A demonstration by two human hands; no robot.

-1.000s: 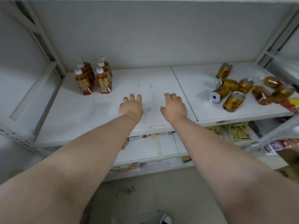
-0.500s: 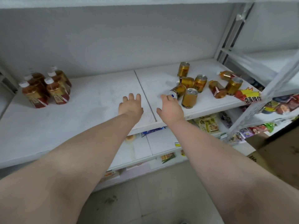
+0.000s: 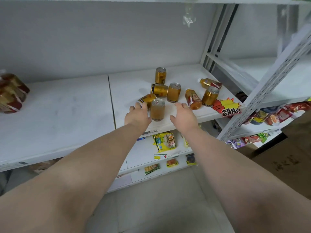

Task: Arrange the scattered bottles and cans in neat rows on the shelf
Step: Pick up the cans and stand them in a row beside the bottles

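Head view: our left hand (image 3: 138, 115) and right hand (image 3: 184, 115), both released, flank an upright can (image 3: 157, 109) at nine and three o'clock on the shelf (image 3: 67, 115).

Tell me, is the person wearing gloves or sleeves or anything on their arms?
No gloves and no sleeves show. The left arm and right arm are bare all the way up to the left hand and right hand. I can see no watch, bracelet or ring on either one.

On the white metal shelf (image 3: 67, 115), gold metal cans (image 3: 173, 92) and amber plastic bottles (image 3: 193, 99) cluster right; another bottle group (image 3: 11, 93) sits far left.
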